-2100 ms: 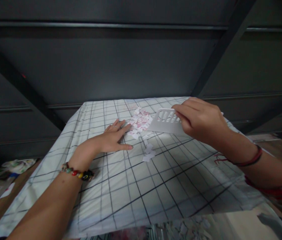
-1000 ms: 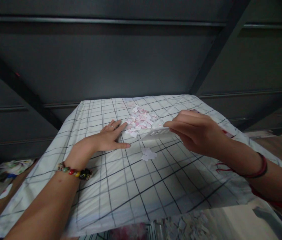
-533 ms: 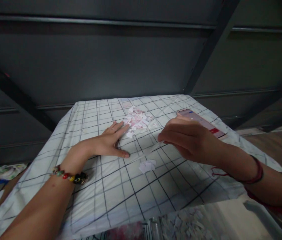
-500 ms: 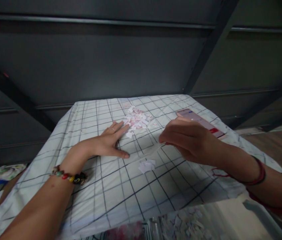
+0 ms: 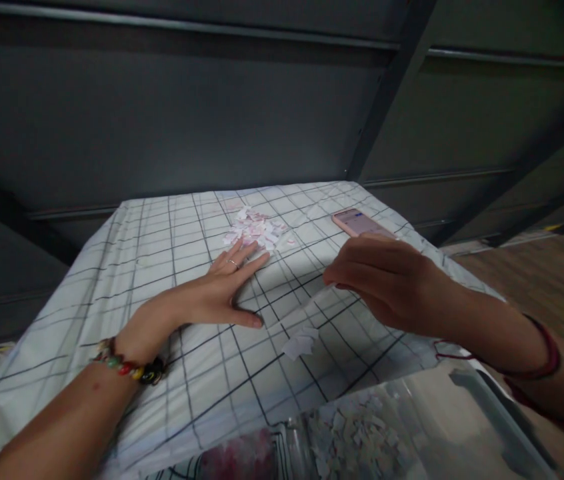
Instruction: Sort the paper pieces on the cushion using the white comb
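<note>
My left hand (image 5: pixel 222 287) lies flat on the checked cloth, thumb apart and fingers spread, with its fingertips at the near edge of a loose pile of small white and pinkish paper pieces (image 5: pixel 257 230). Pinched in my right hand (image 5: pixel 387 283), raised over the cloth, is the edge of a thin piece of clear plastic (image 5: pixel 307 305), which looks like a bag. The plastic stretches toward my left thumb. Several white paper pieces (image 5: pixel 301 343) sit in a small cluster below it; whether they are inside the plastic I cannot tell.
A pink-edged phone (image 5: pixel 362 223) lies beyond my right hand, partly covered by it. At the near edge stands a clear container (image 5: pixel 462 407) with many paper scraps (image 5: pixel 357 433) and a blurred red item (image 5: pixel 239 457) beside them. A dark panel wall (image 5: pixel 187 120) rises behind the checked cloth (image 5: pixel 162 233).
The view has shifted, so the table, pile and phone appear farther left. My right hand keeps its pinch on the plastic, and my left hand stays flat, its fingers now nearer the pile.
</note>
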Tool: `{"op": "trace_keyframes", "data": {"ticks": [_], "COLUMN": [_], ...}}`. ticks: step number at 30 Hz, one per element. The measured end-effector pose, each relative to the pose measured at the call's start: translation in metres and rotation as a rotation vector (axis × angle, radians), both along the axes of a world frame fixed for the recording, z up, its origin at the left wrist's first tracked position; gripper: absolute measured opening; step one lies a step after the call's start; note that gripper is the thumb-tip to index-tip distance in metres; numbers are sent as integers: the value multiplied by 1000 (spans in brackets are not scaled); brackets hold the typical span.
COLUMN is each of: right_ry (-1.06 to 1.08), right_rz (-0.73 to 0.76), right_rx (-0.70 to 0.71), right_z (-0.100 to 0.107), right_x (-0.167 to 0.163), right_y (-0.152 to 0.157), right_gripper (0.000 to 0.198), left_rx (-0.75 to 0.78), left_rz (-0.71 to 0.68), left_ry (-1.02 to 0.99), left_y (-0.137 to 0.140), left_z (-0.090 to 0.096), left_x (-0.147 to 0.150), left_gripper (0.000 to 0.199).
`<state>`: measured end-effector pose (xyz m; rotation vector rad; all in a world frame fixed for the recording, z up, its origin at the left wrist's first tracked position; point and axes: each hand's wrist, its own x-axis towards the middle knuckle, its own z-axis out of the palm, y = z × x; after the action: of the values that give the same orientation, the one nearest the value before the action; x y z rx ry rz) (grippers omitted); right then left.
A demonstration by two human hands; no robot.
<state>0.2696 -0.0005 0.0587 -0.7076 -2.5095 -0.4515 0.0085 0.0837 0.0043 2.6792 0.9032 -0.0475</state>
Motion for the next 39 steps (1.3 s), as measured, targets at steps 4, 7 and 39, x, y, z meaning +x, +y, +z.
{"op": "trace_keyframes", "data": {"ticks": [4,7,39], "right_ry": [-38,-65,-6], "right_rz": [-15,-61,-407], "right_rx": [-11,-37,-34], "right_z": [5,10,4], "right_x": [3,7,-34], "right_y": [-18,-34,78], "right_gripper": [20,21,26], "left_rx": [46,57,69], "left_rz": [-19,-48,340], "left_ry": [-11,-24,110], "left_y": [1,1,22], "left_z": [-1,-3,-5], "left_x": [1,1,-26], "left_gripper": [106,105,107]}}
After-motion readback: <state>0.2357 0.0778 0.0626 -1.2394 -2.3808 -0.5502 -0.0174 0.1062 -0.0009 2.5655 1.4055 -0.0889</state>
